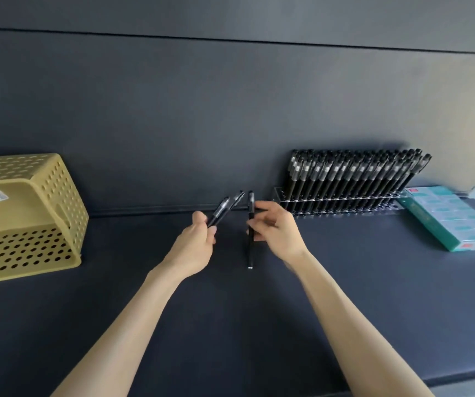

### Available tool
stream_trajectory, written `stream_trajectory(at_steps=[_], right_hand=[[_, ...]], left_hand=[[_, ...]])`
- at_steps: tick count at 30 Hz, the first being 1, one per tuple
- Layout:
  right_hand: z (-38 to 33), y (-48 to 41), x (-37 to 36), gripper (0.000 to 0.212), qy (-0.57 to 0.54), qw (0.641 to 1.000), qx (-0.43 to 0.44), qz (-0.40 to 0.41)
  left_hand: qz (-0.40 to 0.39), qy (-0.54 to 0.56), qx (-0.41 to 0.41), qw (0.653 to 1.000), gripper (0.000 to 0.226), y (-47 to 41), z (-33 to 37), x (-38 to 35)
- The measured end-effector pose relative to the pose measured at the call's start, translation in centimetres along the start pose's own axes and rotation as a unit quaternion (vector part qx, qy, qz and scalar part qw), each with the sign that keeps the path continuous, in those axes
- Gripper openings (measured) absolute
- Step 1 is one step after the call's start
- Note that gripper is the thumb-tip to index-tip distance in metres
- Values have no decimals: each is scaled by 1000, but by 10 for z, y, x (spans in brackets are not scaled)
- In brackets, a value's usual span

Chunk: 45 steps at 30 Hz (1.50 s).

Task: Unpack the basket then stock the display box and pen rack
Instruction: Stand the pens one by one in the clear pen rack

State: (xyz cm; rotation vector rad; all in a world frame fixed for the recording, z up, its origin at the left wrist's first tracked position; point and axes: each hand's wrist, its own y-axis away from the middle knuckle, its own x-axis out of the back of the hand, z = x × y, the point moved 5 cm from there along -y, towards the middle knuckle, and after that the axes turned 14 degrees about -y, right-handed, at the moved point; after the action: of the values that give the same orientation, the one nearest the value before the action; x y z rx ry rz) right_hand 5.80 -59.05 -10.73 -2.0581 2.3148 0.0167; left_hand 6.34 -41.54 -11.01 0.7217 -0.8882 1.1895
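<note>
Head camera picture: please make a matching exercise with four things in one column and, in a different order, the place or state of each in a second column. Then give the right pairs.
Column one:
1. basket
2. pen rack
3. left hand
4. right hand

Column two:
A. grips a single black pen
B. on the right, filled with rows of pens
C. yellow, tipped over at the left
D. grips two black pens

Pairs: 1-C, 2-B, 3-D, 4-A.
</note>
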Motion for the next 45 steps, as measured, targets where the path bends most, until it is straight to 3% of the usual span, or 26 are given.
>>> stream_trajectory(at_steps=[4,9,16,20,25,33,45], right_hand=[[-22,23,38,54,-140,990,24,-14],[-47,51,113,64,-167,983,77,-4],[-63,80,220,49,-159,981,115,-6],[-71,75,262,36,-95,983,155,38],[-82,49,297,35,-48,973,199,102],[-103,-11,323,32,42,937,297,179],[-93,-46,319,35,67,938,317,122]], left_hand=[[25,220,-10,975,11,15,50,-16],[-26,371,0,928,31,33,123,-56],[-23,387,12,922,19,51,220,-120],[26,362,18,932,20,48,253,-136],[70,368,37,926,30,20,275,-143],[86,417,26,904,20,-33,293,-152],[132,419,45,897,45,-49,291,-167]])
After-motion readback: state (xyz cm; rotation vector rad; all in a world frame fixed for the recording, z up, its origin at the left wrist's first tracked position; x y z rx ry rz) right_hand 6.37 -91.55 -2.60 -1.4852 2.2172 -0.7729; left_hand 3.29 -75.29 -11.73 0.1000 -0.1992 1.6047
